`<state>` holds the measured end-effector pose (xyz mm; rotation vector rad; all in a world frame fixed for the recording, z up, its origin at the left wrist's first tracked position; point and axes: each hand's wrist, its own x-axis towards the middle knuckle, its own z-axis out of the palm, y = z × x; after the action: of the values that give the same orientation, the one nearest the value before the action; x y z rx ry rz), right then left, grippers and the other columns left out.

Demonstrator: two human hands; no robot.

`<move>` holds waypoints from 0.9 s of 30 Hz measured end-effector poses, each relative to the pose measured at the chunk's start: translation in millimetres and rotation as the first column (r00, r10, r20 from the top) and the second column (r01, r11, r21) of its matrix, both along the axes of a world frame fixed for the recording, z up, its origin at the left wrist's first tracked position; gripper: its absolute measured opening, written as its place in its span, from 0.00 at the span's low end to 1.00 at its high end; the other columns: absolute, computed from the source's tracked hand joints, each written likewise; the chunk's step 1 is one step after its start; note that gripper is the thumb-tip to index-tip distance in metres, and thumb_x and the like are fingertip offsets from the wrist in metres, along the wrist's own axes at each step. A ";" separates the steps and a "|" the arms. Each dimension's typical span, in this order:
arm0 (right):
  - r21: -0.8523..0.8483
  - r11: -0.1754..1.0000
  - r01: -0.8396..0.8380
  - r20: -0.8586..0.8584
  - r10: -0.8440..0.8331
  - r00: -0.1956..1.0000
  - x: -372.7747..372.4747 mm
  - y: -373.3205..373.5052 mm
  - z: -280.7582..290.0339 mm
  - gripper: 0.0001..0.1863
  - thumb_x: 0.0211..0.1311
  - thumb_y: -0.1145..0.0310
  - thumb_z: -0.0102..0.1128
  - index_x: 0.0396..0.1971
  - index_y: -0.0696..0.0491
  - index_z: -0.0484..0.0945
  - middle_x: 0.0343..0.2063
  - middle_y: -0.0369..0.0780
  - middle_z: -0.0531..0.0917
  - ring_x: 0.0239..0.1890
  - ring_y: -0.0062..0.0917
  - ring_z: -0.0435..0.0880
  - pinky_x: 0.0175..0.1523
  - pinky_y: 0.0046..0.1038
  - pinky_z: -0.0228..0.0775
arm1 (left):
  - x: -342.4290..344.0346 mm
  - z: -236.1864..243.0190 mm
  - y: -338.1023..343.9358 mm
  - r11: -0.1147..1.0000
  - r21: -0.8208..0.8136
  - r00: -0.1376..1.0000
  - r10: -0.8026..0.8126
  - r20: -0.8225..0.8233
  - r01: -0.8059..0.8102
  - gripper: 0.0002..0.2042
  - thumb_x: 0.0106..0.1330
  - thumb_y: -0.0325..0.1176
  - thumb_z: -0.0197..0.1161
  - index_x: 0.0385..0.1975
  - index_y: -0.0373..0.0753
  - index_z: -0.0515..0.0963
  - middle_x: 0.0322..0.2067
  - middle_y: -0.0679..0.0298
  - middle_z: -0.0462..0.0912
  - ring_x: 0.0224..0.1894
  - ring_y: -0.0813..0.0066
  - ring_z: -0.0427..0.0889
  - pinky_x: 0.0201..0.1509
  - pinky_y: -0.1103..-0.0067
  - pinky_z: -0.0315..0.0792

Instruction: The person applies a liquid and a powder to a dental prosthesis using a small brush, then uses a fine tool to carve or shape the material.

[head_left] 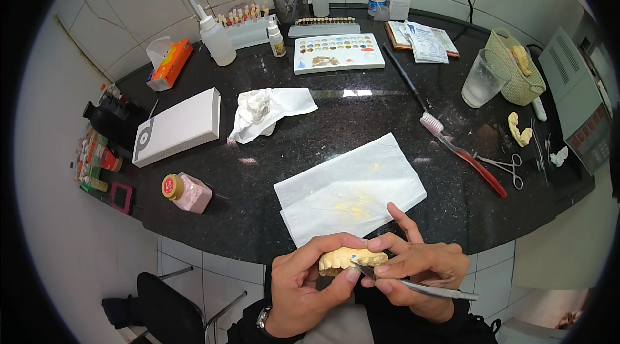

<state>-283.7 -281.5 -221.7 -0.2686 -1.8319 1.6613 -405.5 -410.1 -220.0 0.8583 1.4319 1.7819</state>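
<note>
At the table's near edge, my left hand [302,287] is closed round a cream plaster dental cast [334,259] with a row of carved teeth. A small blue mark shows on the cast's front. My right hand [434,269] pinches a metal scalpel [436,290], its tip at the cast beside the blue mark and my left thumb. The right index finger points up and away from the handle. Just beyond both hands lies a folded white paper towel [310,197] with yellowish shavings on it. The cast's underside is mostly hidden by my fingers.
A toothbrush [465,162], locking forceps [504,166] and another cast piece [518,131] lie right. A pink powder jar [192,194] and white box [177,125] stand left. Farther back are crumpled tissue [268,111], a paint palette [339,53], a glass [484,79] and a basket [520,85].
</note>
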 end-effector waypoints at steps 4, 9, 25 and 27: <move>-0.025 0.999 -0.029 -0.021 0.029 0.999 -0.3 -0.4 0.5 0.09 0.44 0.76 0.73 0.28 0.55 0.84 0.26 0.39 0.86 0.42 0.36 0.85 0.67 0.58 0.42 | -1.0 0.8 -0.4 1.000 0.010 1.000 -0.009 -0.012 0.009 0.15 0.60 0.20 0.60 0.47 0.25 0.72 0.41 0.54 0.80 0.40 0.78 0.79 0.42 0.84 0.74; -0.063 0.992 0.107 -0.030 -0.109 0.994 -2.0 -10.5 0.1 0.07 0.45 0.74 0.73 0.26 0.55 0.83 0.23 0.40 0.85 0.42 0.38 0.84 0.67 0.59 0.39 | 1.1 -0.8 3.0 0.999 0.025 0.999 0.031 -0.023 -0.031 0.14 0.60 0.20 0.60 0.47 0.25 0.72 0.39 0.54 0.80 0.39 0.78 0.80 0.41 0.84 0.75; 0.004 0.996 0.085 -0.112 -0.084 0.990 -4.1 -10.8 -11.0 0.12 0.45 0.80 0.71 0.32 0.53 0.82 0.28 0.43 0.86 0.45 0.38 0.83 0.67 0.58 0.41 | 2.6 1.7 5.0 0.999 0.025 0.999 0.031 0.044 -0.032 0.14 0.61 0.18 0.58 0.47 0.23 0.71 0.38 0.53 0.80 0.37 0.76 0.82 0.41 0.84 0.76; -0.035 0.987 0.156 -0.093 -0.158 0.983 -8.4 -15.6 -7.6 0.07 0.46 0.75 0.71 0.27 0.55 0.82 0.24 0.44 0.85 0.43 0.39 0.84 0.66 0.60 0.41 | 3.2 1.9 6.7 0.999 0.020 0.998 0.035 0.053 -0.036 0.14 0.61 0.17 0.58 0.47 0.23 0.71 0.38 0.53 0.80 0.37 0.76 0.82 0.41 0.84 0.76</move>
<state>-292.1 -297.1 -229.2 -0.3316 -1.6745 1.5641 -402.3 -403.4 -218.1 0.7950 1.4050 1.8360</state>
